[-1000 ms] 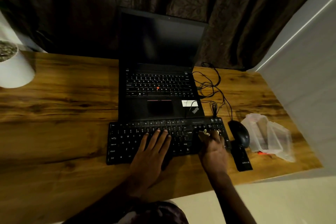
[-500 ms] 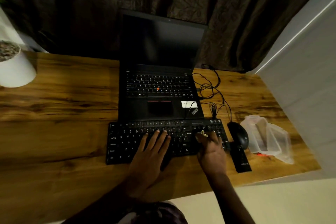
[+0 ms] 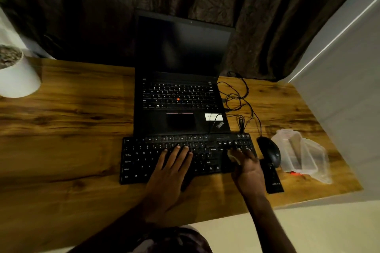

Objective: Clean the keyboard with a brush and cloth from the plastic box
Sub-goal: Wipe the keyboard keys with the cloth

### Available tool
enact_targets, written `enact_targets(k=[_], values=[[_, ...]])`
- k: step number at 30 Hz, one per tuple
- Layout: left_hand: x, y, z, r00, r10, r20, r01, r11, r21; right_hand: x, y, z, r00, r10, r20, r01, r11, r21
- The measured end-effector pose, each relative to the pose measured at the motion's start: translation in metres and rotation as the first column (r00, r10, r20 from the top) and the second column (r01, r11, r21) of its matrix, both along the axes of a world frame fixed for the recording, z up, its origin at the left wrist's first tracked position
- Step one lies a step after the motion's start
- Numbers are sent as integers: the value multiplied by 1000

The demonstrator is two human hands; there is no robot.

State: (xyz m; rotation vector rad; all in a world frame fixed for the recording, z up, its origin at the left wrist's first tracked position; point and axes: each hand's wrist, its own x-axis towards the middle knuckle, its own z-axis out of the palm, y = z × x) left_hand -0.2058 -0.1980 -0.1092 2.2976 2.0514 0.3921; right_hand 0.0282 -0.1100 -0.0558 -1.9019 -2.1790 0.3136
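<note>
Two hands on the keyboard (image 3: 144,156), near edge of the surface (image 3: 72,129): left hand (image 3: 170,172) flat, fingers (image 3: 174,158) straight — likely bracing it; right hand (image 3: 247,168) clenched on a pale cloth (image 3: 233,157), I think, at its right end. Plastic box (image 3: 298,154) sits by the right edge.

Mouse (image 3: 269,151) and plastic box (image 3: 302,154) crowd the keyboard's (image 3: 144,158) right; left stays open.

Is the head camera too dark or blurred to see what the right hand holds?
Head view: dim, warm light; the right hand is motion-blurred on the keyboard, so the pale thing under it is unclear; the left hand looks sharper.
</note>
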Motion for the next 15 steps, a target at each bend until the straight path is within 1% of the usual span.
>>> enact_targets(k=[2, 6, 10, 11, 12, 15], values=[[1, 0, 0, 1000, 6, 12, -6, 1000, -1, 17, 5, -11, 997, -72, 11, 73, 996, -47], [1, 0, 0, 1000, 3, 11, -3, 1000, -9, 12, -8, -21, 995, -70, 76, 77, 992, -100], [0, 0, 0, 1000, 1, 0, -1, 1000, -4, -4, -26, -5, 999, 43, 20, -42, 998, -38], [0, 0, 1, 1000, 0, 0, 0, 1000, -5, -4, -26, -2, 999, 47, 19, -46, 999, -20], [0, 0, 1, 1000, 1, 3, -1, 1000, -9, -1, -25, 0, 1000, 20, 16, -20, 1000, -14], [1, 0, 2, 1000, 7, 5, -7, 1000, -27, 0, -20, 3, 992, -128, 6, 128, 991, -43]])
